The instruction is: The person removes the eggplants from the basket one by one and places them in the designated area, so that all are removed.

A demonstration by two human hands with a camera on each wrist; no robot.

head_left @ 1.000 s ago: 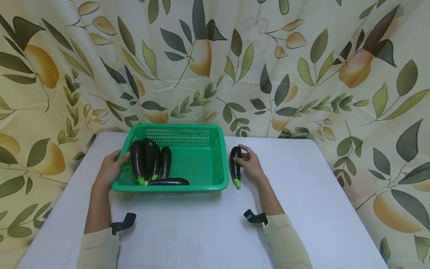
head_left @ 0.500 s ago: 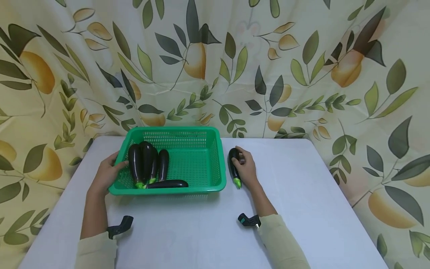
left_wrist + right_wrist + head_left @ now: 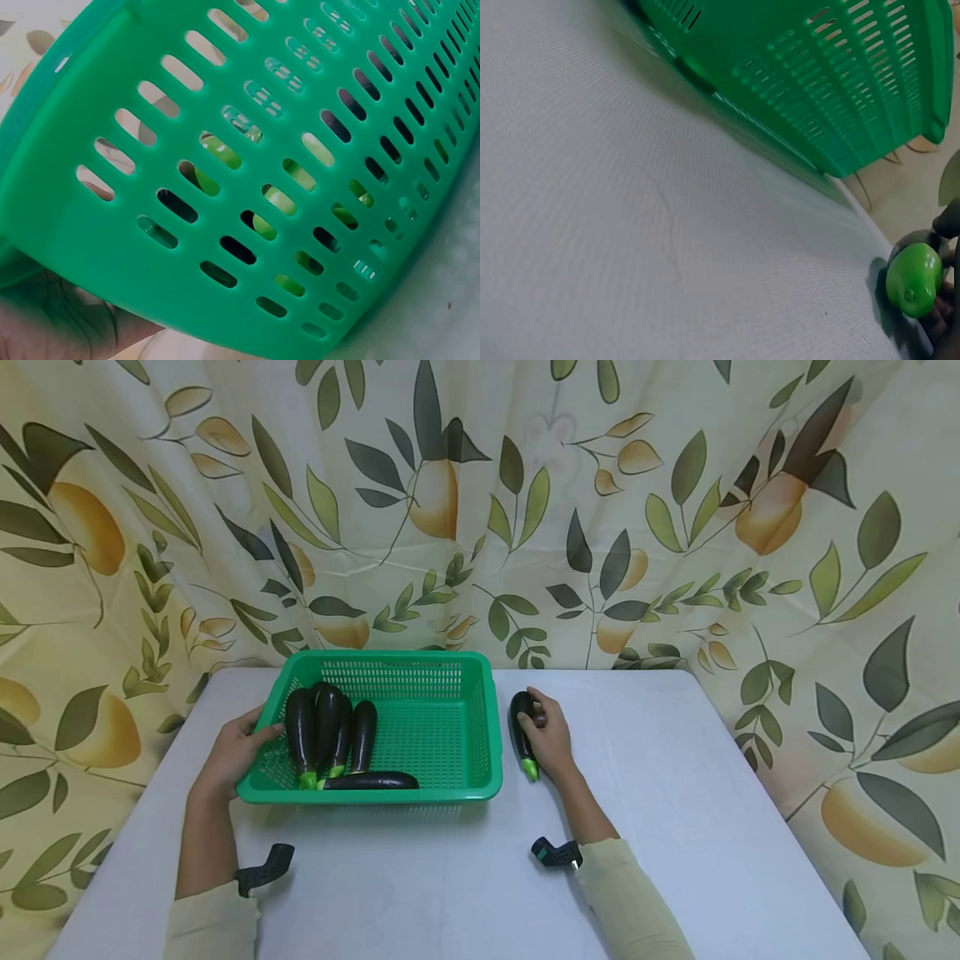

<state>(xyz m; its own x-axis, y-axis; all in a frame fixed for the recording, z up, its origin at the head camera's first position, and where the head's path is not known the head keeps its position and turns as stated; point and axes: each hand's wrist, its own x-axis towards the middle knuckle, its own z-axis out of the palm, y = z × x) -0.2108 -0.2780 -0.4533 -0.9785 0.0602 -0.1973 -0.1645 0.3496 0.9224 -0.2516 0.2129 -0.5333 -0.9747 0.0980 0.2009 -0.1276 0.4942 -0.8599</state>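
My left hand (image 3: 231,752) grips the left rim of a green plastic basket (image 3: 461,795), thumb over the edge. Inside, at the left, several dark eggplants (image 3: 302,735) lie side by side, their green stem ends towards me. Another eggplant (image 3: 371,781) lies crosswise along the near wall. To the right of the basket, my right hand (image 3: 551,735) holds a single eggplant (image 3: 522,743) round its far half, with its green tip (image 3: 915,281) pointing towards me. In the left wrist view, green stems show through the slots of the basket wall (image 3: 112,255).
A white cloth covers the table (image 3: 420,893), whose far edge meets a curtain (image 3: 525,527) printed with leaves and fruit. Black wrist cameras (image 3: 557,852) sit on both forearms. A narrow strip of table separates the basket from the eggplant on the right.
The basket has shifted slightly towards me with my left hand on it. My right fingers have wrapped further round the single eggplant, which has turned a little. The head view has also shifted slightly.
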